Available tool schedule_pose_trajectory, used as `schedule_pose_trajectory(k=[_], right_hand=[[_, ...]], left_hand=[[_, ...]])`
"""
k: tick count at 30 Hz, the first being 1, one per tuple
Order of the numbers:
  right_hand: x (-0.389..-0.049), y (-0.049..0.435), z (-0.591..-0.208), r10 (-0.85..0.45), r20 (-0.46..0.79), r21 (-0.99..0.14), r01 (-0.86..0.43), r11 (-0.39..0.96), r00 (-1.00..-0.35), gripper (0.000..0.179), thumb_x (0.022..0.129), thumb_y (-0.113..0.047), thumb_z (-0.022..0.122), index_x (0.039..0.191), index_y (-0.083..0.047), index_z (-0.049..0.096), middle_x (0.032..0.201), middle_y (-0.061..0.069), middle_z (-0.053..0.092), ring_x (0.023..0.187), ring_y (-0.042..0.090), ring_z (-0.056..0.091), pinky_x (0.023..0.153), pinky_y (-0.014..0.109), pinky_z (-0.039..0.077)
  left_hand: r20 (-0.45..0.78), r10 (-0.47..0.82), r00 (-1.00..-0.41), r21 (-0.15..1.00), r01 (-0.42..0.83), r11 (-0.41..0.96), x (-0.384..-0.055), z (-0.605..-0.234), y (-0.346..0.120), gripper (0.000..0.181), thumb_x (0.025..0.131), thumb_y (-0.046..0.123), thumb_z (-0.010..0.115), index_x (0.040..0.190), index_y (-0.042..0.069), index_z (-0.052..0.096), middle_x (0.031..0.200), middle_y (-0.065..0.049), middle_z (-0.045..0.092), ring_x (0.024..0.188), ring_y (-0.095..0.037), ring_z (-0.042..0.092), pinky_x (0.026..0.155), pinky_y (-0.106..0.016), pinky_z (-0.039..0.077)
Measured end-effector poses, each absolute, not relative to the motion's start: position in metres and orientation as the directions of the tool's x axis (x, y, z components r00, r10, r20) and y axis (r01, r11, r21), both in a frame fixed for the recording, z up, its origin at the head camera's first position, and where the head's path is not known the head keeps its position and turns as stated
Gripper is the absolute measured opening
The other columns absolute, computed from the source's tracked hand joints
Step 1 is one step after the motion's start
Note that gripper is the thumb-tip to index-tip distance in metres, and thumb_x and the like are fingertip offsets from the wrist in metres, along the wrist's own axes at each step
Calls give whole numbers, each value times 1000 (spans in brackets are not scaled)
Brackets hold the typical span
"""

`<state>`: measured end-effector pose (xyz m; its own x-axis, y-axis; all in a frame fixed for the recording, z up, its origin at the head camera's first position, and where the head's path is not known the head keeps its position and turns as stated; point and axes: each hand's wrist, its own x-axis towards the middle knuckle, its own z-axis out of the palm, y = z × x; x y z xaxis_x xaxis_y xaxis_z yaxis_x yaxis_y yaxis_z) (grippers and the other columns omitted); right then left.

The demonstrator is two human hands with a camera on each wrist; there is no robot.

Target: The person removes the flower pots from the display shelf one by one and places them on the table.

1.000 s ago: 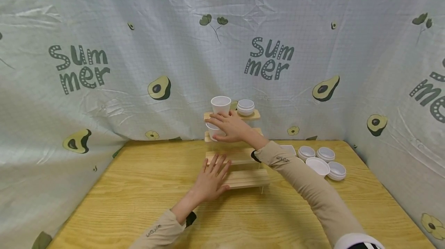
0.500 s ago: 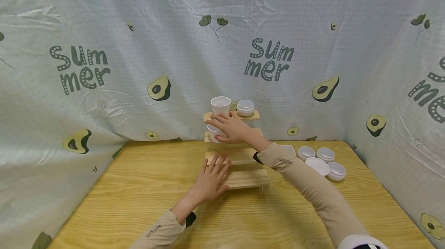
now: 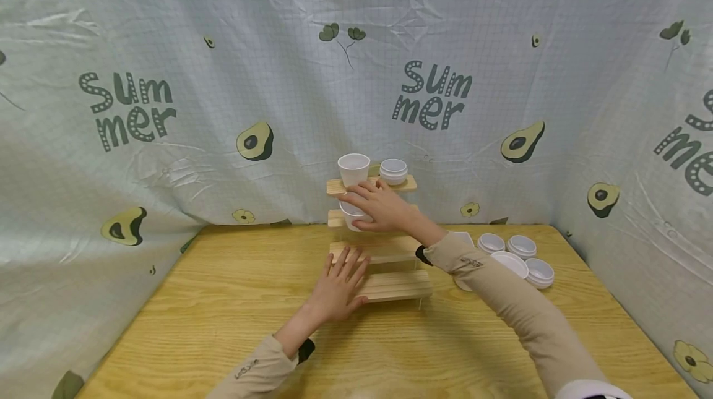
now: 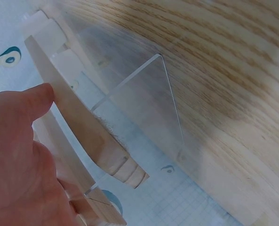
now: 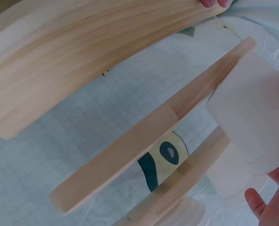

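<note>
My right hand (image 3: 381,206) holds a white cup (image 3: 351,218) by its sides at the left end of the second tier from the top of a stepped wooden display rack (image 3: 397,284). In the right wrist view that cup (image 5: 250,113) is partly between thumb and fingers. Its base is hard to see. My left hand (image 3: 337,291) rests on the left end of the lower tiers, fingers spread, with the thumb against the bottom plank (image 4: 90,132) in the left wrist view. On the top tier stand another white cup (image 3: 354,169) and a low white jar (image 3: 393,172).
On the table right of the rack sit several white jars (image 3: 539,273) and a round white dish (image 3: 510,263), partly behind my right sleeve. Clear side panels (image 4: 148,99) support the rack. A printed curtain (image 3: 301,108) hangs behind the wooden table (image 3: 239,287).
My right hand and the held cup have shifted slightly right along the second tier, uncovering more of its left end. The left hand has stayed in place.
</note>
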<state>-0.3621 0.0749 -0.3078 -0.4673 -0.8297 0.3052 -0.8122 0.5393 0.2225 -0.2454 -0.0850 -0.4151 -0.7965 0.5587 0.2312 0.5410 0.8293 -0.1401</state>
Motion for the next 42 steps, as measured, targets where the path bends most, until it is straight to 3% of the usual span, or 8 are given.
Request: schedule_pose_trajectory(k=[13,25,42], right_hand=[[-357,95,-307,-819,331,194,-815,545,-469,56,82,-42,58,131,-20,43,128,3,48,121,23,39,97,51,31],[-338,109,-309,-829,369,227,-825,518,-419,54,81,-42,60,129,-21,46,130,4,48,120,25,41,96,50,32],[-320,144,-325,-812,353,186,-815,548,-465,56,83,-45,57,132,-25,41,130,3,47,113,23,44,86,49,37]], left_hand=[[193,544,-817,-143,525,839,-246,-413,-85,70,87,52,43,143,15,22,150,-9,17,137,-31,16,106,-52,21],[197,550,-812,-149,530,835,-241,-413,-87,70,87,52,43,143,15,21,150,-9,16,137,-31,16,106,-52,21],[218,554,-803,-117,542,832,-242,-415,-87,70,87,51,45,143,15,23,149,-9,18,137,-32,17,106,-53,21]])
